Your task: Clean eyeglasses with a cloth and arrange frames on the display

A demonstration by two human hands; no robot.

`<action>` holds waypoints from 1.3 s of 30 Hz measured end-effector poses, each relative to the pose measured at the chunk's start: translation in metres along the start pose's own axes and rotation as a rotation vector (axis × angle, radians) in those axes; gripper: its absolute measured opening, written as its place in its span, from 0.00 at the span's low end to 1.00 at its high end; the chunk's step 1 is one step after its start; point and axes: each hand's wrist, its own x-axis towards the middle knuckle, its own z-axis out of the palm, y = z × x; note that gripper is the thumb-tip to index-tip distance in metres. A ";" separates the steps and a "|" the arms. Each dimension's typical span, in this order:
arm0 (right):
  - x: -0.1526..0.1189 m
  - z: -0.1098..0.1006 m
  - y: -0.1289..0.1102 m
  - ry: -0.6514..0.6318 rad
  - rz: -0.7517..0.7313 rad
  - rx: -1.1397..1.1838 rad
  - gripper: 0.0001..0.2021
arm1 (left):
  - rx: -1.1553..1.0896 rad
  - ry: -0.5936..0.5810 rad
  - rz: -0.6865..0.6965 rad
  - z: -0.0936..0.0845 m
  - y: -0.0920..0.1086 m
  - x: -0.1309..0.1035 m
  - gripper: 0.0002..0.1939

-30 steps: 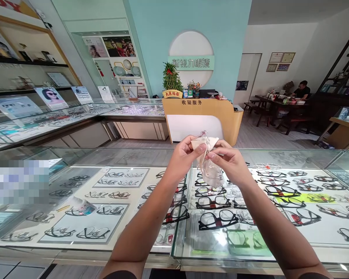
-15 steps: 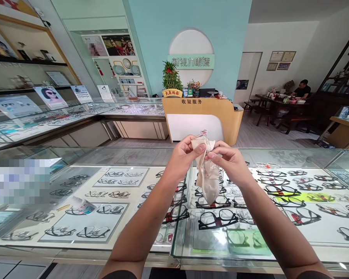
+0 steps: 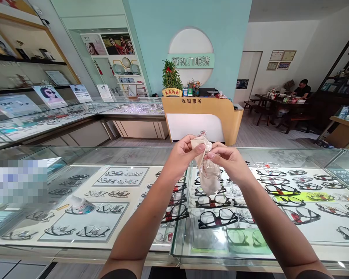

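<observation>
Over the glass counter I hold a pair of thin clear-rimmed glasses [image 3: 203, 133] turned on end, with a beige cleaning cloth [image 3: 208, 185] folded about it. My left hand [image 3: 180, 155] is closed, its thumb pressing the cloth against the upper part of the glasses. Fingers of my right hand [image 3: 229, 159] pinch the cloth and the frame near the middle. The cloth's loose end hangs below, behind the lower rim. Part of the frame is hidden by cloth and fingers.
Beneath my hands, a glass display case [image 3: 178, 254] holds rows of glasses, including a black pair [image 3: 218, 219]. A white bottle [image 3: 80, 204] stands on the left. Beyond are a wooden cashier desk [image 3: 232, 120] and a seated person [image 3: 303, 90] at a table.
The hanging end of the cloth has drawn up and looks shorter, baring more of the lower rim. Both hands stay in nearly the same place.
</observation>
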 end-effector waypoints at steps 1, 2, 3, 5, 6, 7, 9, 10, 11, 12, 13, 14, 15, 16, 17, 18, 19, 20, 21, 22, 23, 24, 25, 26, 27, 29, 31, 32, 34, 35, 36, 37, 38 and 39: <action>0.000 0.000 0.000 -0.010 0.005 0.005 0.13 | 0.013 0.000 0.003 0.000 0.001 0.000 0.22; 0.000 -0.001 0.000 -0.019 0.008 0.007 0.12 | 0.027 0.002 0.006 0.000 0.003 0.000 0.22; 0.000 -0.002 0.000 -0.028 0.014 0.007 0.12 | 0.041 0.005 0.011 0.000 0.004 0.000 0.22; 0.000 -0.003 0.001 -0.043 0.040 0.009 0.13 | 0.061 0.011 0.018 0.001 0.005 0.000 0.22; 0.000 -0.004 0.001 -0.049 0.057 0.014 0.13 | 0.063 0.012 0.018 0.001 0.006 0.000 0.22; 0.000 -0.004 0.001 -0.055 0.074 0.021 0.14 | 0.061 0.011 0.015 0.001 0.006 0.000 0.22; -0.001 -0.004 0.002 -0.063 0.105 0.050 0.15 | 0.047 0.010 0.009 0.002 0.005 0.000 0.22; -0.001 -0.004 0.002 -0.066 0.117 0.070 0.15 | 0.040 0.011 0.008 0.002 0.005 0.000 0.22; -0.001 -0.003 0.002 -0.070 0.128 0.089 0.15 | 0.033 0.011 0.008 0.002 0.004 0.000 0.22; -0.002 -0.003 0.002 -0.074 0.138 0.106 0.15 | 0.028 0.013 0.009 0.001 0.003 0.000 0.22; -0.002 -0.003 0.002 -0.076 0.144 0.118 0.15 | 0.023 0.014 0.010 0.001 0.003 0.000 0.22; -0.002 -0.003 0.002 -0.077 0.144 0.123 0.15 | 0.020 0.015 0.008 0.001 0.002 0.000 0.21; -0.002 -0.002 0.002 -0.077 0.137 0.120 0.14 | 0.018 0.014 0.006 0.000 0.002 0.000 0.21; -0.002 -0.002 0.002 -0.075 0.124 0.110 0.14 | 0.017 0.013 0.001 0.000 0.002 0.000 0.21; -0.002 -0.002 0.002 -0.073 0.110 0.098 0.13 | 0.017 0.013 -0.003 0.000 0.002 0.000 0.21; -0.002 -0.003 0.001 -0.072 0.097 0.086 0.13 | 0.017 0.013 -0.007 0.000 0.002 0.000 0.21; -0.002 -0.003 0.001 -0.070 0.088 0.075 0.13 | 0.017 0.014 -0.010 0.000 0.002 -0.001 0.21; -0.002 -0.003 0.001 -0.069 0.086 0.065 0.13 | 0.019 0.017 -0.012 0.000 0.002 -0.001 0.21; -0.003 -0.003 0.002 -0.067 0.090 0.058 0.13 | 0.022 0.019 -0.012 0.000 0.002 -0.001 0.21; -0.003 -0.004 0.002 -0.064 0.099 0.054 0.13 | 0.025 0.022 -0.013 0.000 0.002 -0.001 0.21; -0.003 -0.004 0.002 -0.060 0.110 0.056 0.13 | 0.027 0.024 -0.012 -0.001 0.002 -0.001 0.21; -0.002 -0.004 0.002 -0.058 0.120 0.065 0.12 | 0.028 0.024 -0.014 -0.001 0.002 -0.001 0.21; -0.002 -0.004 0.003 -0.058 0.131 0.080 0.13 | 0.026 0.025 -0.017 -0.001 0.002 -0.001 0.21; -0.002 -0.004 0.003 -0.058 0.142 0.100 0.13 | 0.023 0.024 -0.020 -0.001 0.001 -0.001 0.21; -0.002 -0.005 0.003 -0.058 0.152 0.124 0.13 | 0.019 0.021 -0.024 -0.001 0.001 -0.001 0.21; -0.001 -0.005 0.003 -0.055 0.179 0.170 0.14 | 0.014 0.011 -0.025 -0.001 0.000 0.000 0.22; 0.000 -0.005 0.003 -0.052 0.205 0.204 0.15 | 0.007 0.000 -0.029 -0.002 0.000 0.000 0.21; 0.000 -0.006 0.003 -0.049 0.213 0.218 0.15 | 0.001 -0.006 -0.035 -0.001 0.001 0.001 0.21; 0.000 -0.007 0.003 -0.030 0.215 0.230 0.16 | -0.018 -0.011 -0.048 0.000 0.002 0.001 0.21; 0.001 -0.007 0.003 -0.012 0.211 0.232 0.16 | -0.027 -0.010 -0.052 0.001 0.002 0.002 0.21; 0.001 -0.008 0.004 0.011 0.205 0.233 0.16 | -0.037 -0.007 -0.053 0.002 0.003 0.002 0.21; 0.001 -0.008 0.004 0.034 0.199 0.232 0.17 | -0.047 -0.002 -0.050 0.003 0.003 0.003 0.21; 0.001 -0.008 0.004 0.057 0.195 0.233 0.17 | -0.057 0.006 -0.046 0.004 0.003 0.004 0.22; 0.002 -0.008 0.004 0.079 0.194 0.240 0.17 | -0.067 0.016 -0.041 0.005 0.003 0.004 0.22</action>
